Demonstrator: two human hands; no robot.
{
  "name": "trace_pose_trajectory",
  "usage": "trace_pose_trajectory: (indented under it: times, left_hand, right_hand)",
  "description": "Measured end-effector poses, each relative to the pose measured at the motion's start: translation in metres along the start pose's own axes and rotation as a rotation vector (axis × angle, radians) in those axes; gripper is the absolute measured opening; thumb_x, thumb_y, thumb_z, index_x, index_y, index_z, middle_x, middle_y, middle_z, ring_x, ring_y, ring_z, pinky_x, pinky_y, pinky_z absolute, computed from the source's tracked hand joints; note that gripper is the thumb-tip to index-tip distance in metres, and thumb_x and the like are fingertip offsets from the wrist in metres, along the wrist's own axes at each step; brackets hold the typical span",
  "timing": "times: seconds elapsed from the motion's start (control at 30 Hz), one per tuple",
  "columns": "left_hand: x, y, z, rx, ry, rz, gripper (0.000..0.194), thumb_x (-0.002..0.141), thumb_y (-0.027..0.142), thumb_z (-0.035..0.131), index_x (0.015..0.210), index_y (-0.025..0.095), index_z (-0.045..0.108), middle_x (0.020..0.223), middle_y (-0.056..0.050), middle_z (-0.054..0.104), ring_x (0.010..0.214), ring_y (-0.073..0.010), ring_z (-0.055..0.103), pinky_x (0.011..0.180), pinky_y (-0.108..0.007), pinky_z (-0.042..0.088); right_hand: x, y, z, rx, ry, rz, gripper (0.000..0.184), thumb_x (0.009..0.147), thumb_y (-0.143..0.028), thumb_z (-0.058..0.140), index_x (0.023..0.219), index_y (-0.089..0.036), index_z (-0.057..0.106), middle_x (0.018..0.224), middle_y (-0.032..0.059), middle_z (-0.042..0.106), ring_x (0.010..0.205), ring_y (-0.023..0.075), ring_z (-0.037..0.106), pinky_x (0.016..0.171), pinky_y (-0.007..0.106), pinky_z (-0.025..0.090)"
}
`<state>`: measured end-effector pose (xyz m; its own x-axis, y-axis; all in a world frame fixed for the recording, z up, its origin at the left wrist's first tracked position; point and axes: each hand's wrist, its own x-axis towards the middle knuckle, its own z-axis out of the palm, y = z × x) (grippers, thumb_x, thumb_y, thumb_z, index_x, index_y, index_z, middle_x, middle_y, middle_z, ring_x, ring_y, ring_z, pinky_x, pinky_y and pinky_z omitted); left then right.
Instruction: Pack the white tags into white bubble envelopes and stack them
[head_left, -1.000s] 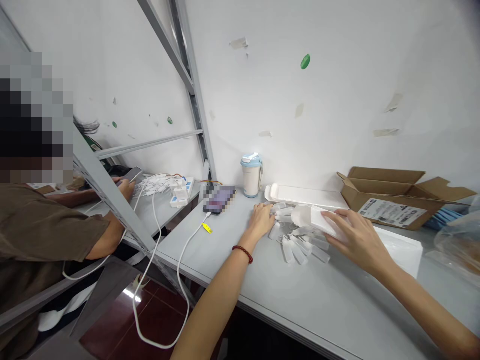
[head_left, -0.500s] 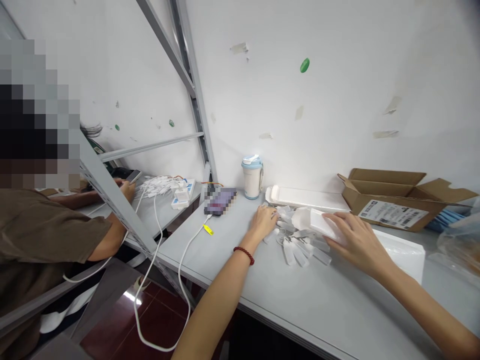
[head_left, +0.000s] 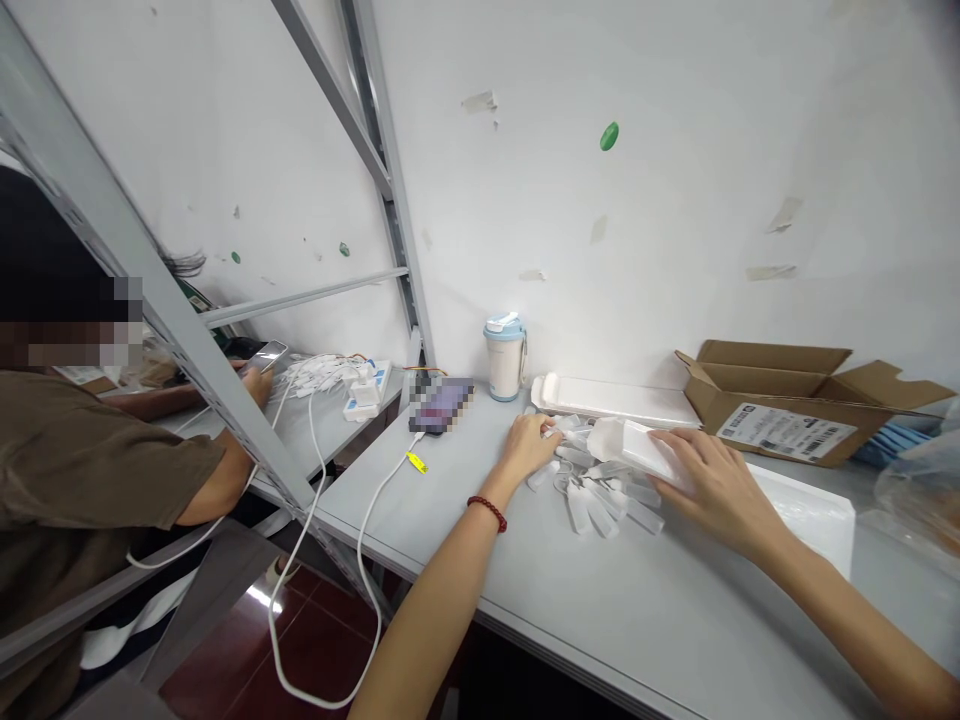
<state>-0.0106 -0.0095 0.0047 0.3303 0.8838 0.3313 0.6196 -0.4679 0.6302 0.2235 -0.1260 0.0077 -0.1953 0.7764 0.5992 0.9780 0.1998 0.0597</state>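
Note:
My right hand (head_left: pixel 712 480) is wrapped over a long white box (head_left: pixel 654 452), its open flap end tilted toward the pile on the grey table. Several small frosted, translucent strips (head_left: pixel 592 500) lie loosely heaped beneath that end. At the pile's left edge, my left hand (head_left: pixel 527 445) has its fingers curled together; what they pinch is too small to make out. A dark red bead bracelet (head_left: pixel 489 512) circles the left wrist. Behind the pile rests another long white box (head_left: pixel 622 398), and a flat white package (head_left: pixel 810 510) lies partly behind my right forearm.
An open cardboard box (head_left: pixel 787 410) stands at the back right, beside a clear plastic bag (head_left: pixel 919 480). A cup with a blue lid (head_left: pixel 506 355) and a phone (head_left: pixel 442 405) on a white cable sit left. Beyond the metal post (head_left: pixel 247 420), another person holds a phone.
My left fingers have shifted slightly at the pile's edge. My right hand keeps hold of the white box almost unmoved. The other person's head and phone have moved a little.

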Motion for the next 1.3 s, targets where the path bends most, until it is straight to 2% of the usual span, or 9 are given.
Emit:
trace_pose_trajectory:
  times: [0.13, 0.27, 0.5, 0.63, 0.73, 0.87, 0.97, 1.2, 1.3]
  left_hand:
    - [0.0, 0.007, -0.004, -0.054, 0.052, 0.011, 0.026, 0.08, 0.031, 0.055, 0.095, 0.015, 0.069, 0.084, -0.005, 0.068, 0.078, -0.0165, 0.058, 0.074, -0.027, 0.044]
    - [-0.002, 0.012, -0.006, -0.142, 0.052, 0.004, 0.028, 0.079, 0.033, 0.055, 0.097, 0.016, 0.069, 0.065, 0.001, 0.059, 0.062, -0.012, 0.052, 0.062, -0.023, 0.04]
    - [-0.004, 0.013, -0.008, -0.42, -0.065, -0.066, 0.029, 0.07, 0.036, 0.067, 0.089, 0.015, 0.072, 0.051, 0.005, 0.044, 0.051, -0.009, 0.041, 0.054, -0.023, 0.034]
    - [-0.002, 0.013, -0.011, -0.73, -0.166, -0.09, 0.035, 0.065, 0.029, 0.073, 0.095, 0.012, 0.07, 0.053, 0.005, 0.048, 0.049, -0.0066, 0.041, 0.051, -0.021, 0.037]
    - [0.001, 0.014, -0.012, -0.861, -0.133, -0.139, 0.031, 0.067, 0.026, 0.072, 0.094, 0.011, 0.07, 0.058, 0.003, 0.055, 0.052, -0.0068, 0.048, 0.052, -0.021, 0.043]
    - [0.004, 0.015, -0.012, -0.898, 0.002, -0.197, 0.026, 0.071, 0.026, 0.069, 0.091, 0.011, 0.069, 0.061, 0.001, 0.057, 0.055, -0.0075, 0.053, 0.051, -0.019, 0.044]
    - [0.004, 0.017, -0.012, -0.898, 0.044, -0.193, 0.024, 0.073, 0.025, 0.067, 0.092, 0.011, 0.068, 0.064, -0.001, 0.06, 0.058, -0.0074, 0.053, 0.051, -0.018, 0.043]
    - [-0.006, 0.03, -0.01, -0.927, -0.107, -0.091, 0.024, 0.068, 0.026, 0.071, 0.085, 0.009, 0.066, 0.065, -0.003, 0.062, 0.063, -0.0094, 0.055, 0.052, -0.018, 0.042]
    - [-0.007, 0.033, -0.011, -0.95, -0.12, -0.081, 0.024, 0.067, 0.029, 0.071, 0.08, 0.009, 0.066, 0.066, -0.003, 0.061, 0.062, -0.0089, 0.054, 0.052, -0.018, 0.041]
  right_hand:
    - [0.0, 0.0, -0.001, -0.015, -0.004, 0.003, 0.042, 0.085, -0.044, 0.04, 0.121, -0.023, 0.045, 0.113, 0.0116, 0.055, 0.102, 0.0289, 0.052, 0.082, 0.043, 0.042]
    - [0.0, -0.001, -0.002, -0.025, -0.03, 0.002, 0.042, 0.085, -0.044, 0.041, 0.12, -0.023, 0.045, 0.114, 0.0112, 0.055, 0.102, 0.029, 0.052, 0.083, 0.043, 0.041]
    - [0.0, 0.0, -0.001, -0.024, -0.014, -0.007, 0.042, 0.083, -0.042, 0.043, 0.121, -0.024, 0.045, 0.114, 0.0108, 0.056, 0.1, 0.0288, 0.053, 0.081, 0.042, 0.041]
    - [0.0, 0.0, -0.001, -0.018, -0.004, -0.002, 0.042, 0.084, -0.044, 0.041, 0.121, -0.025, 0.045, 0.113, 0.0109, 0.056, 0.1, 0.0293, 0.053, 0.081, 0.043, 0.042]
    - [0.0, 0.0, -0.001, -0.009, -0.006, -0.004, 0.042, 0.084, -0.044, 0.041, 0.122, -0.025, 0.045, 0.112, 0.0111, 0.056, 0.099, 0.0294, 0.053, 0.08, 0.043, 0.042]
    - [0.0, -0.001, -0.001, -0.008, -0.008, 0.002, 0.044, 0.084, -0.043, 0.041, 0.124, -0.026, 0.045, 0.112, 0.0108, 0.057, 0.1, 0.0292, 0.053, 0.08, 0.043, 0.042]
    - [0.0, -0.001, -0.001, -0.01, -0.008, 0.002, 0.044, 0.084, -0.043, 0.042, 0.123, -0.025, 0.045, 0.113, 0.0107, 0.056, 0.101, 0.029, 0.053, 0.08, 0.042, 0.042]
    - [0.0, -0.003, -0.002, 0.02, -0.008, -0.015, 0.043, 0.085, -0.043, 0.041, 0.123, -0.025, 0.045, 0.114, 0.0113, 0.056, 0.101, 0.0291, 0.053, 0.081, 0.043, 0.042]
    - [0.001, -0.003, -0.003, 0.034, 0.002, -0.025, 0.043, 0.085, -0.043, 0.041, 0.124, -0.025, 0.045, 0.113, 0.0109, 0.056, 0.102, 0.0288, 0.053, 0.081, 0.043, 0.042]
